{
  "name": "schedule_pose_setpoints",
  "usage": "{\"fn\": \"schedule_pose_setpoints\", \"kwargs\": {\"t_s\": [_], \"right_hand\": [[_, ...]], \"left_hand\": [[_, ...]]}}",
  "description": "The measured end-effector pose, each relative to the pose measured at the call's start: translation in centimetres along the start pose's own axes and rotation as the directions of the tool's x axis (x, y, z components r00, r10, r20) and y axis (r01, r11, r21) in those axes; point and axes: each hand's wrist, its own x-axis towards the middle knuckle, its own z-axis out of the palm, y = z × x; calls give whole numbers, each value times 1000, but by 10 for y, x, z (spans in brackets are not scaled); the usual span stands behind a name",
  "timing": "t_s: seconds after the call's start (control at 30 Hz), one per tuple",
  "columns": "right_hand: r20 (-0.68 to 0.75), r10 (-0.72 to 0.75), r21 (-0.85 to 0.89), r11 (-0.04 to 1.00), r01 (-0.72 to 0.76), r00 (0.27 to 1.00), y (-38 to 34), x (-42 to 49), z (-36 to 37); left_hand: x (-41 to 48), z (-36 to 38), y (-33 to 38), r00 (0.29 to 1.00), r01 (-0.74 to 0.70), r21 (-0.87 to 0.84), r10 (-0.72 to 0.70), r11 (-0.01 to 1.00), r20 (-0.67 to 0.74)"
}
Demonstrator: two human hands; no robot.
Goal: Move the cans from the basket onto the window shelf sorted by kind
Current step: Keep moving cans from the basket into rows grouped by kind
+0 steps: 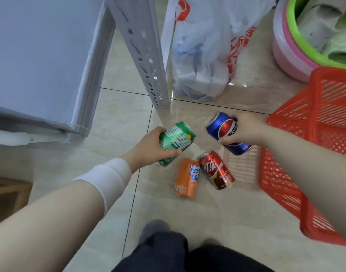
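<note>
My left hand [148, 149] grips a green can [176, 142], held tilted above the tiled floor. My right hand [244, 128] holds a blue can [220, 126], also tilted, with its top pointing to the upper left. An orange can [186, 177] and a red can [217, 169] lie on their sides on the floor just below both hands. The red plastic basket [315, 122] is tipped on its side at the right, its open mouth facing the cans.
A white metal shelf with a perforated leg [146, 55] stands at the upper left. A white plastic bag [207, 52] sits behind the cans. Nested pink and green basins [290, 48] are at the upper right. My shoe [154, 230] and dark trousers are at the bottom.
</note>
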Motion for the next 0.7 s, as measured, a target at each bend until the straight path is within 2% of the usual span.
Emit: {"fn": "schedule_pose_setpoints", "kwargs": {"t_s": [0.07,0.17,0.27,0.4,0.53,0.7], "right_hand": [[-35,72,223,973,-62,997,-18,-42,-17],[-22,137,510,854,-107,990,-53,-122,-48],[-6,210,674,723,-151,978,-88,-212,-84],[39,270,800,568,-192,962,-133,-340,-142],[4,296,856,492,-156,955,-160,-452,-196],[-93,281,927,374,-20,955,-167,-559,-237]], "left_hand": [[-43,-17,22,998,63,-116,-65,991,-10],[-115,-48,67,991,130,-248,-137,960,-9],[-192,-77,123,985,160,-389,-175,907,-1],[-301,-116,202,980,196,-566,-175,801,92],[-397,-141,275,980,196,-665,-129,720,149],[-469,-151,347,981,141,-657,-16,741,193]]}}
